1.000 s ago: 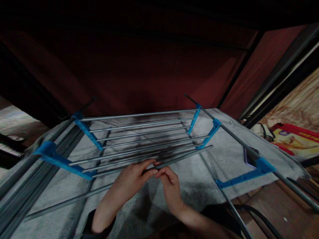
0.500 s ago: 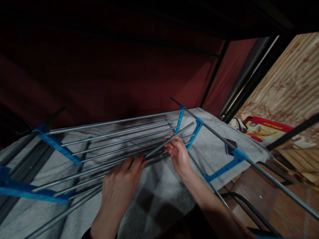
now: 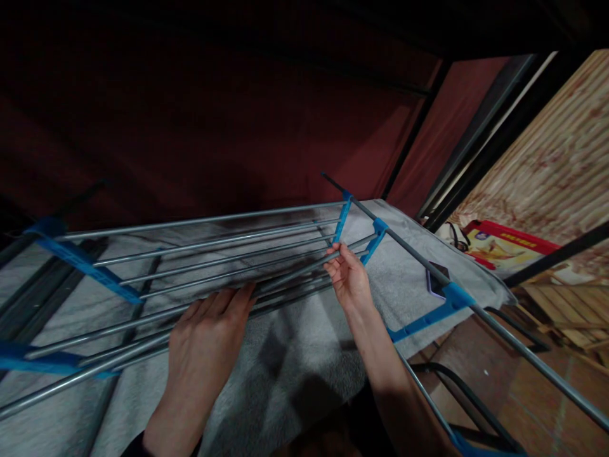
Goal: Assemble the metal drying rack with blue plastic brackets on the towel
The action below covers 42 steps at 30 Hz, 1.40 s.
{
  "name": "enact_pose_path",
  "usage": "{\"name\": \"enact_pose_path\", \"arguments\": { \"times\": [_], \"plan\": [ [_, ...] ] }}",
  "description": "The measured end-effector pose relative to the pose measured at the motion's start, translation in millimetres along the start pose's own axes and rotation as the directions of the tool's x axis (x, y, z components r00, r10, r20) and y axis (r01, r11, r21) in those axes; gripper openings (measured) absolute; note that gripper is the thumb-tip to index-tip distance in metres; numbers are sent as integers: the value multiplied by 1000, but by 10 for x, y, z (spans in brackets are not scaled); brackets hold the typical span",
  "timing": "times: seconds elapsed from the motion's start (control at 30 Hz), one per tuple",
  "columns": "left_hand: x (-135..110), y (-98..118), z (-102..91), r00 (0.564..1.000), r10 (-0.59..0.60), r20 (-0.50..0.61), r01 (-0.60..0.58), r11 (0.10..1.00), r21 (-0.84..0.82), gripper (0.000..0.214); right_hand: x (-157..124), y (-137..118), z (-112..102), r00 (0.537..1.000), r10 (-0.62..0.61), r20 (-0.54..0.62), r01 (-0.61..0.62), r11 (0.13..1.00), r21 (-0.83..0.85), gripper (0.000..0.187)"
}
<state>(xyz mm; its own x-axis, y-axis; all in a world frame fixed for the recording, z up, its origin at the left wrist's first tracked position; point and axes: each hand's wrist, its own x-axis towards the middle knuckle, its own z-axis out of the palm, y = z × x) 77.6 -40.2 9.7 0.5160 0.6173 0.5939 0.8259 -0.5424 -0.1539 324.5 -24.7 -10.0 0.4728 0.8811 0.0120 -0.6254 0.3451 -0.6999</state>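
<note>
A long grey metal tube (image 3: 295,273) slants across a rack of metal bars and blue plastic brackets. Over its middle, my left hand (image 3: 209,346) is closed with the palm down; the bars right beneath are partly hidden. Further along, my right hand (image 3: 348,274) pinches the tube between thumb and fingers. The tube's far end is at a blue bracket (image 3: 375,238) on the right side; whether it is seated there I cannot tell. Its near end runs out past the lower left blue bracket (image 3: 52,360). Several parallel bars (image 3: 223,259) join the rear brackets.
Grey cloth (image 3: 280,362) lies under the rack. A phone (image 3: 434,287) rests on it beside the right side pole (image 3: 413,252). Another blue bracket (image 3: 431,315) juts inward from that pole. A red and yellow box (image 3: 511,244) and wooden slats (image 3: 556,304) are at the right.
The tube's far end has moved down and slightly right to the right-hand blue bracket. My left hand has shifted left along the tube; my right hand has moved slightly right and now pinches it.
</note>
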Motion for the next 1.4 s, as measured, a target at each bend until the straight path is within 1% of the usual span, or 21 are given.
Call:
{"name": "enact_pose_path", "arguments": {
  "times": [0.17,0.33,0.5,0.77,0.97,1.13,1.4],
  "plan": [
    [-3,-64,-51,999,-52,9,52,999,2,30,-2,-23,37,999,14,44,-14,1000,-12,11],
    [-2,-56,-49,997,-70,31,71,997,-16,32,22,-70,34,1000,9,26,-9,1000,-13,11],
    [10,-56,-37,996,-94,11,94,995,-25,33,42,-89,-4,1000,-9,26,9,999,-31,11],
    [-7,-77,-4,995,-98,-8,98,993,-65,31,35,-107,1,1000,-14,17,14,999,-38,11],
    [-11,-83,4,995,-101,-16,99,992,-81,30,40,-108,-12,999,-8,34,9,1000,-22,11],
    [0,-89,-1,997,-81,-21,79,994,-78,29,43,-103,-7,999,-16,36,17,1000,-22,11],
    [11,-64,-28,992,-78,-99,73,996,-53,26,45,-104,-9,999,-12,33,13,999,-34,13]
  ]
}}
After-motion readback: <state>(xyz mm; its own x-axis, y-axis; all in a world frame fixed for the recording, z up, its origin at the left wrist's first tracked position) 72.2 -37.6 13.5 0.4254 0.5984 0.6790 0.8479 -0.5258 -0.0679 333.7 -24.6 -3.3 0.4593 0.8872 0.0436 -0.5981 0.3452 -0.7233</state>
